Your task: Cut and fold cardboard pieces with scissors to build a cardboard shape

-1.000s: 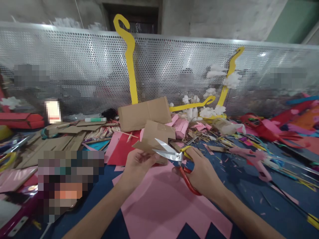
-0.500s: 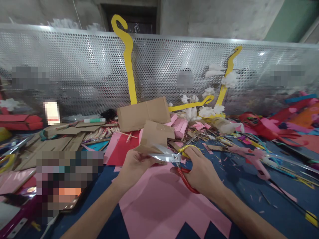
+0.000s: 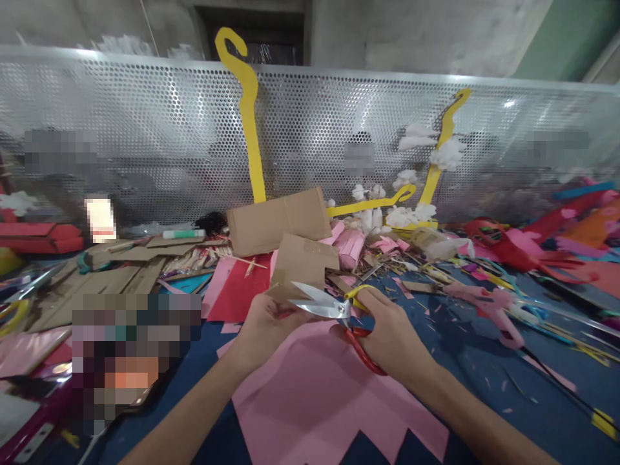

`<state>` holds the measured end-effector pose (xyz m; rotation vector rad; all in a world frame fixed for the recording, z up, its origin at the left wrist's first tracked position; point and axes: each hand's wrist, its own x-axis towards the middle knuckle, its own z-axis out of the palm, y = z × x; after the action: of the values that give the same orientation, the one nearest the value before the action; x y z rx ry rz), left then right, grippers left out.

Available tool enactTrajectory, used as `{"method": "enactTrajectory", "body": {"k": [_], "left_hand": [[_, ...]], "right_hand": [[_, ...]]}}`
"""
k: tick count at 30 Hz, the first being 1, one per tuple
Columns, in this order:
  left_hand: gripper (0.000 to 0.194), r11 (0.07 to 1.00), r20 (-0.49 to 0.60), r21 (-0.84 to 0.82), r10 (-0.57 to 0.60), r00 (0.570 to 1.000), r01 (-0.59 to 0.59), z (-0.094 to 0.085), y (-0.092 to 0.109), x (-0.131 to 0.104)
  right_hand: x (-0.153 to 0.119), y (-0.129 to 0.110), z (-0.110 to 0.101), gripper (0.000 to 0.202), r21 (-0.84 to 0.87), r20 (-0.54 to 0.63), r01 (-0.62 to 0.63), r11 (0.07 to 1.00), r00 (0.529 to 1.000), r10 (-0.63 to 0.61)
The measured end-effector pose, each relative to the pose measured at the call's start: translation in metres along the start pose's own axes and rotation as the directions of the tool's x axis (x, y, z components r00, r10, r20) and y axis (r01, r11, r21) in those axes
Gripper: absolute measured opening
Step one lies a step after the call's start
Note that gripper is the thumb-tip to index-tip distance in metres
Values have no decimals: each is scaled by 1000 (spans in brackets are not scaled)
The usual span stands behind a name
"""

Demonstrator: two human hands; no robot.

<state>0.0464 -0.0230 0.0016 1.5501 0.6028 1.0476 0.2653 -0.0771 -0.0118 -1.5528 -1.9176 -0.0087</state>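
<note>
My right hand (image 3: 387, 323) has its fingers in the handles of a pair of scissors (image 3: 322, 305), one loop yellow and the other red. The metal blades stand apart and point left toward my left hand. Between the thumb and fingers of my left hand (image 3: 264, 326) is a small piece of brown cardboard (image 3: 279, 293), partly hidden by the hand and the blades. Just behind lies a larger notched cardboard piece (image 3: 303, 261). Under both hands a pink sheet (image 3: 329, 387) with a zigzag near edge rests on the dark blue surface.
A pink glue gun (image 3: 496, 313) with its black cord lies at right. Cardboard strips (image 3: 111, 284) and a glue stick tube (image 3: 184, 234) are at left. Behind stands a perforated metal panel (image 3: 310, 129), with a tall yellow hooked strip (image 3: 250, 129) before it and a cardboard box (image 3: 281, 223).
The upper scissor blade, blurred before, now shows sharply and apart from the lower one. Both hands keep nearly the same place.
</note>
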Motion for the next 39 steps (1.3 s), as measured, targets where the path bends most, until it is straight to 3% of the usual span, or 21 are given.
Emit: {"method": "enactTrajectory", "body": {"k": [7,9,12,15,18,27,33,36,39], "left_hand": [[27,994,-24,-94,-66,998,63,4,-3,-1],[47,989,-107,-145,-50,993,34,4,-3,-1],[72,988,-206,-155,-19,978,-13,0,0,0],[49,998,-226,-51,18,974,-31,-7,3,1],[27,999,-214,-24,27,977,-33,-12,3,3],[24,985,-205,102,161,966,-142,-15,-3,0],[18,988,-243,4,148,959,-152,-14,1,1],[12,986,-294,34,167,941,-165,-15,4,3],[24,993,-304,-65,72,950,-96,-15,4,3]], "right_hand": [[1,0,6,32,73,2,-46,996,999,46],[2,0,7,32,132,14,-85,988,996,84],[5,0,7,32,376,54,-190,907,982,183],[7,2,3,31,576,98,-262,775,962,253],[8,4,0,32,606,116,-307,734,947,300],[7,4,7,43,617,142,-325,717,942,304],[5,7,9,41,610,153,-338,716,938,312],[5,4,8,37,632,151,-327,703,941,302],[4,4,9,32,659,151,-284,697,957,248]]}}
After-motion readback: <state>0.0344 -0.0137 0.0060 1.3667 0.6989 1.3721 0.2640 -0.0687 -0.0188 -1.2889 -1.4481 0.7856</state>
